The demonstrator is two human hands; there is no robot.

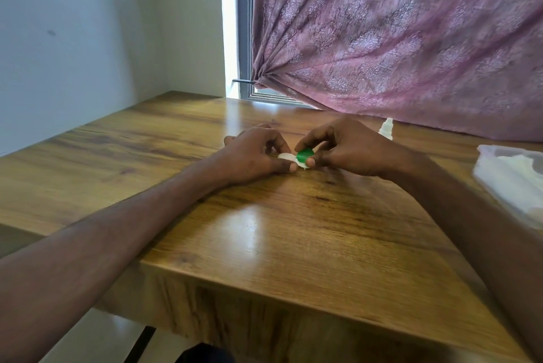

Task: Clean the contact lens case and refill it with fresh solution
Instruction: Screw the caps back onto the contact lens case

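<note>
Contact lens case (293,159) is lying crosswise between your hands, well short of the solution bottle (386,128); left hand (254,154) is pinching its white cap (285,156), right hand (346,148) gripping the green cap (305,154).

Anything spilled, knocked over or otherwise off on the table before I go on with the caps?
Nothing stands out. The lens case lies flat on the wooden table, left hand steadying the white cap side, right hand pinching the green cap. The solution bottle stands upright behind. No liquid is visible on the wood.
</note>
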